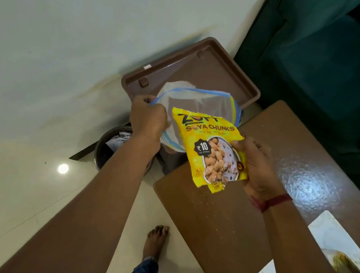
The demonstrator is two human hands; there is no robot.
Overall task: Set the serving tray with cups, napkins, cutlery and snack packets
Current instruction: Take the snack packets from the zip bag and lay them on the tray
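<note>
Soya chunks packet, yellow and crinkly, pinched at its right edge by the right hand, thumb on the printed face, fingers curled behind. Looks light, soft and puffy; foil film probably slick, so best taken at a sealed edge or corner, not across the belly where the contents would shift and crush. Held up in the air over the near corner of the brown table, touching nothing else.

Left hand, at nine o'clock from the packet and just beside it, closed around the blue-trimmed rim of a clear plastic bag. Bag limp, thin, hanging open behind the packet's top edge; what remains inside, impossible to tell.

Further out at twelve o'clock, the brown serving tray, tilted and seemingly leaning at the wall, partly covered by the bag; no cups, napkins or cutlery visible on it. Below the left wrist at seven o'clock, a dark round bin with paper scraps. Far out at four o'clock, a white plate on the table. Judging by all this, tray setting not yet begun
</note>
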